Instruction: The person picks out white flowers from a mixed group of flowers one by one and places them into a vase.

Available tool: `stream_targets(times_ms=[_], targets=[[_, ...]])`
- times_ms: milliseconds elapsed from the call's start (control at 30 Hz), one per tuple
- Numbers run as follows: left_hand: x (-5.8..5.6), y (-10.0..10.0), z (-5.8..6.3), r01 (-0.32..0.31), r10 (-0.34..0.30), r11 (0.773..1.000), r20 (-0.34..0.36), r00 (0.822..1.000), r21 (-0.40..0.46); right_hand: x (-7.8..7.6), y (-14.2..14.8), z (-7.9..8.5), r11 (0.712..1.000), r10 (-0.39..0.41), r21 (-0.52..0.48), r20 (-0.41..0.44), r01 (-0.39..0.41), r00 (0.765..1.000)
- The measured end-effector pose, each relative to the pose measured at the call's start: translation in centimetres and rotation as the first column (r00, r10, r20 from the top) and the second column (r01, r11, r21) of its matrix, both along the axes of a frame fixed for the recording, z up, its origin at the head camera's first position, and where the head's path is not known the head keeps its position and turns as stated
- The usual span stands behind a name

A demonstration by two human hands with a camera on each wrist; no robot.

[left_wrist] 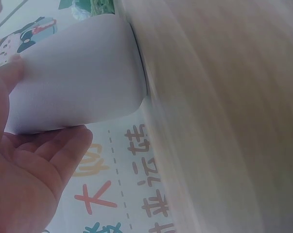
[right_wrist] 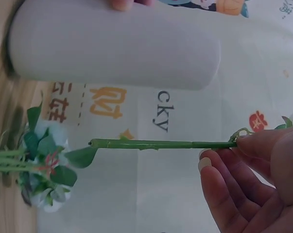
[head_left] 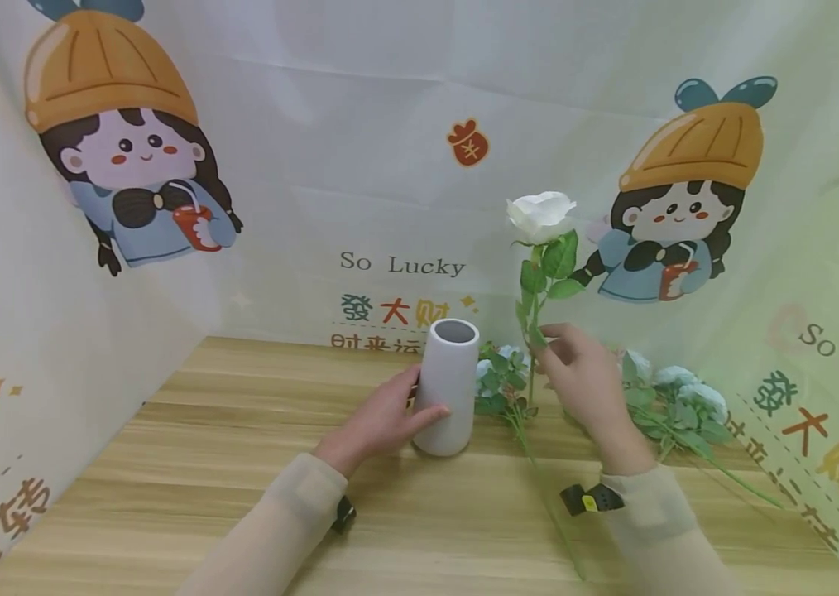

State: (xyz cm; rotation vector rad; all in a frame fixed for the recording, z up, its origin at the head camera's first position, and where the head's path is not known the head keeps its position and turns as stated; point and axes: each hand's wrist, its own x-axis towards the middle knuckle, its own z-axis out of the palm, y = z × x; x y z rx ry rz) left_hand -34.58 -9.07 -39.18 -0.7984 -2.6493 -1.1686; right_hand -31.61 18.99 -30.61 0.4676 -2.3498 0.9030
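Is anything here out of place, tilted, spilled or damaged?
Nothing stands out. The white vase stands upright on the wooden table, held by the left hand. The right hand holds the white rose upright beside it. More flowers lie behind.

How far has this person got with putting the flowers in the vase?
Barely started: the white vase looks empty. In hand now: the left hand grips the vase on the table, and the right hand holds a white rose upright beside it. Left: that rose and the flowers lying behind.
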Motion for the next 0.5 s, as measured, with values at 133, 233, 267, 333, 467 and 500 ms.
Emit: stream_targets(times_ms=[133, 233, 267, 333, 467, 500], targets=[[-0.1, 0.0, 0.0, -0.001, 0.001, 1.000, -0.007, 1.000, -0.001, -0.2, -0.9, 0.5, 0.999, 0.020, -0.028, -0.016, -0.020, 1.000], [-0.1, 0.1, 0.0, 0.003, -0.003, 1.000, -0.010, 1.000, 0.000, -0.1, -1.6, 0.8, 0.997, 0.039, -0.063, -0.007, -0.039, 0.999], [-0.1, 0.1, 0.0, 0.004, -0.004, 1.000, -0.009, 1.000, 0.001, -0.1, -1.8, 0.9, 0.996, 0.042, -0.073, -0.002, -0.042, 0.999], [-0.1, 0.0, 0.0, 0.006, -0.006, 1.000, -0.006, 1.000, 0.004, 0.0, -2.2, 1.1, 0.995, 0.051, -0.088, 0.004, -0.051, 0.999], [0.0, 0.0, 0.1, 0.007, -0.007, 1.000, -0.006, 1.000, 0.005, 0.1, -3.0, 1.6, 0.992, 0.061, -0.108, -0.003, -0.061, 0.998], [0.1, 0.0, 0.1, 0.008, -0.008, 1.000, -0.006, 1.000, 0.007, 0.1, -3.2, 1.7, 0.993, 0.058, -0.105, -0.014, -0.059, 0.998]])
